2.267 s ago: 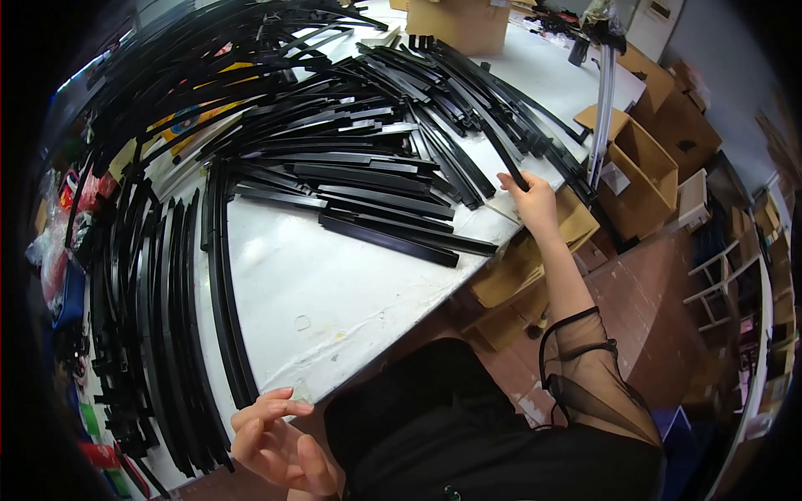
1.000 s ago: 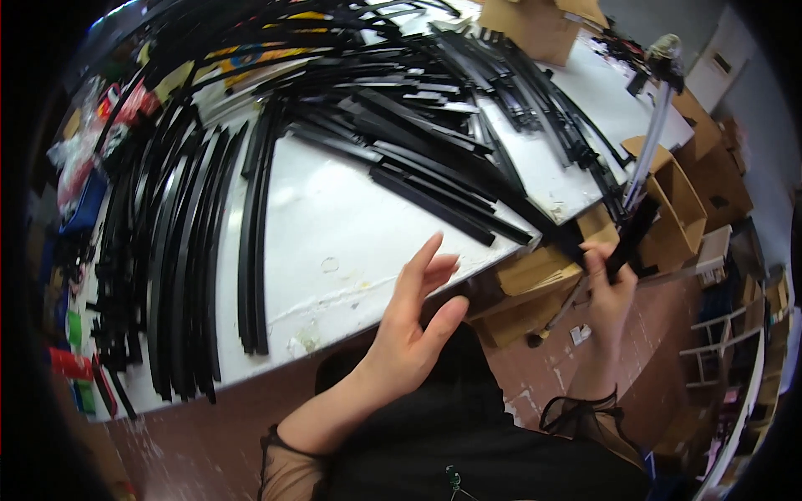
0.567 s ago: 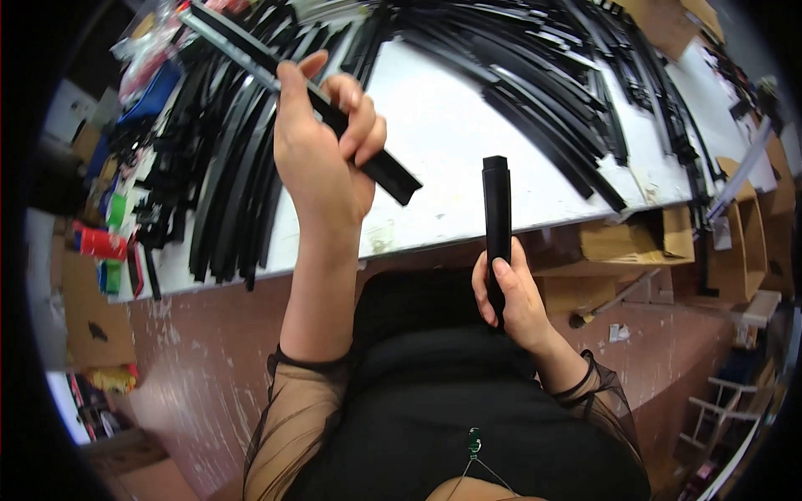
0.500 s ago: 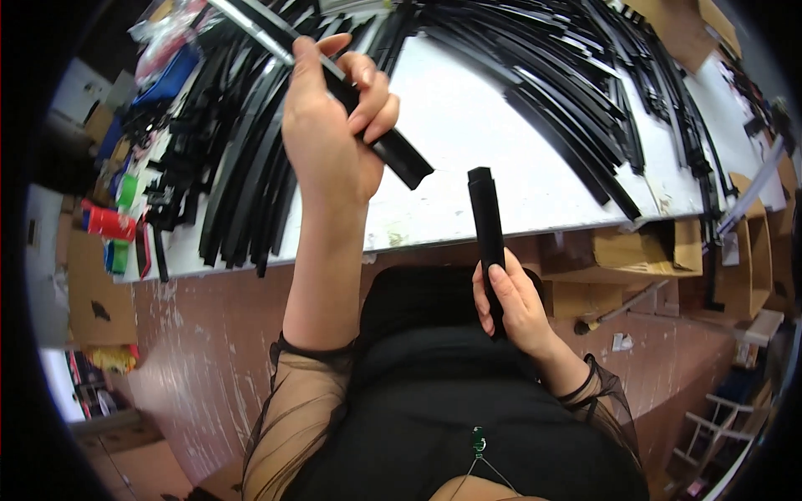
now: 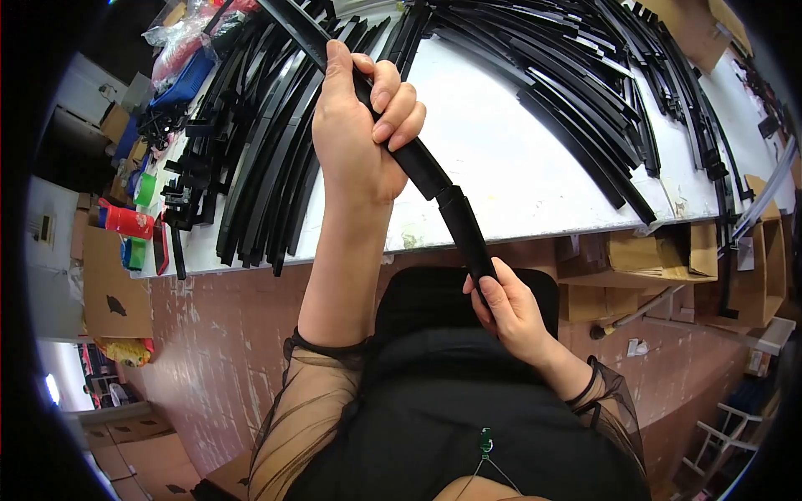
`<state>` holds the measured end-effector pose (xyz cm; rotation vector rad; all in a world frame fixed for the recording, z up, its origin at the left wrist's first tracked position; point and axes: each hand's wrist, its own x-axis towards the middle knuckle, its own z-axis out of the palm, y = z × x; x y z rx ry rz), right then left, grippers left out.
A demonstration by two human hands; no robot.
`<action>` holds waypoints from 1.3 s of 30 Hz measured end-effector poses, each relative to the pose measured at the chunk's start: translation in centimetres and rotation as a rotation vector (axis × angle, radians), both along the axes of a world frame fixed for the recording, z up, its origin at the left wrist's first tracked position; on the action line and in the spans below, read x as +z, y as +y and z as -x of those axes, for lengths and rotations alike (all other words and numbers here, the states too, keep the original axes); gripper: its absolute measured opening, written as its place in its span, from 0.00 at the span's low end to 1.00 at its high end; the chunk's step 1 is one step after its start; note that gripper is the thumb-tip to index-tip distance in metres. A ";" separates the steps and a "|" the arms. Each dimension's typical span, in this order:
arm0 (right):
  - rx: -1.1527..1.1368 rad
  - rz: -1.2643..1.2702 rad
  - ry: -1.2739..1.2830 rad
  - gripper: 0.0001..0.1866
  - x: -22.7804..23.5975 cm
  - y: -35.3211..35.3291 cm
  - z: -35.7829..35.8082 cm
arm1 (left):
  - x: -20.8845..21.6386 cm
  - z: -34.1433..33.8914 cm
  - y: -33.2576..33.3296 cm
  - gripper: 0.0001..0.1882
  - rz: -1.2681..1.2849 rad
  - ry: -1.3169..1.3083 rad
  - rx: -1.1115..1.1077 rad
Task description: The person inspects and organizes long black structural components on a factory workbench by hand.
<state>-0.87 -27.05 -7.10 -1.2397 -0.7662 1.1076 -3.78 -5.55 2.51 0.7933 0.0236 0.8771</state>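
Observation:
My left hand (image 5: pixel 368 125) is wrapped round a long black strip (image 5: pixel 422 169), which slants from the upper left down toward the middle. My right hand (image 5: pixel 510 309) grips a shorter black piece (image 5: pixel 464 230) by its lower end. The top of the short piece meets the lower end of the long strip at a slight angle; whether one sits inside the other I cannot tell. Both pieces are held above the front edge of the white table (image 5: pixel 368 238).
Bundles of long black strips lie left (image 5: pixel 271 167) and right (image 5: pixel 576 138) on the table. A red roll (image 5: pixel 129 221) and a green tape roll (image 5: pixel 144 189) sit at the left edge, near a blue basket (image 5: pixel 184 79). Cardboard boxes (image 5: pixel 660 255) stand under the table at right.
The long strip in my left hand has moved right and down. The short piece has tilted left, and the two ends, apart before, now meet.

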 end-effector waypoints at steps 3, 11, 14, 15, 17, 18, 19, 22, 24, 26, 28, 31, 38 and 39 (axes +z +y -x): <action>0.009 0.004 0.033 0.10 -0.1 -0.1 -0.1 | -0.1 -0.1 0.1 0.17 0.011 0.000 -0.022; 0.033 0.010 -0.006 0.10 0.4 0.0 -0.2 | -0.4 -0.2 0.4 0.17 0.211 -0.014 -0.022; 0.036 0.012 -0.013 0.10 0.4 0.1 -0.2 | -0.5 -0.1 0.5 0.17 0.203 -0.018 -0.025; 0.034 0.010 -0.024 0.10 0.5 0.1 -0.2 | -0.6 -0.1 0.7 0.17 0.147 -0.017 -0.044; 0.044 0.016 0.014 0.10 0.3 0.0 -0.2 | -0.6 0.0 0.8 0.17 0.092 -0.017 -0.061; 0.052 0.021 0.050 0.10 0.2 0.0 -0.2 | -0.5 0.0 0.7 0.17 0.085 -0.024 -0.089; 0.054 0.022 0.050 0.10 0.1 -0.1 -0.1 | -0.5 -0.1 0.6 0.17 0.078 -0.031 -0.118; 0.036 0.028 0.043 0.10 0.0 -0.1 0.0 | -0.6 0.0 0.7 0.18 0.047 -0.065 -0.139; 0.051 0.019 0.061 0.10 0.0 -0.1 0.0 | -0.7 0.1 0.7 0.18 0.024 -0.080 -0.150; 0.074 0.027 0.091 0.10 0.1 -0.2 -0.2 | -0.6 0.1 0.5 0.18 -0.030 -0.058 -0.170; 0.097 0.033 0.123 0.11 0.3 -0.3 -0.4 | -0.7 0.0 0.3 0.18 -0.006 -0.043 -0.151; 0.111 0.029 0.191 0.11 0.2 -0.5 -0.7 | -1.1 -0.1 0.1 0.17 0.046 -0.021 -0.091; 0.145 0.058 0.204 0.12 0.8 -0.4 -0.9 | -1.7 -0.1 -0.6 0.15 0.141 -0.001 -0.051; 0.156 0.045 0.228 0.11 0.8 -0.4 -1.1 | -1.6 -0.4 -0.7 0.14 0.196 0.006 -0.029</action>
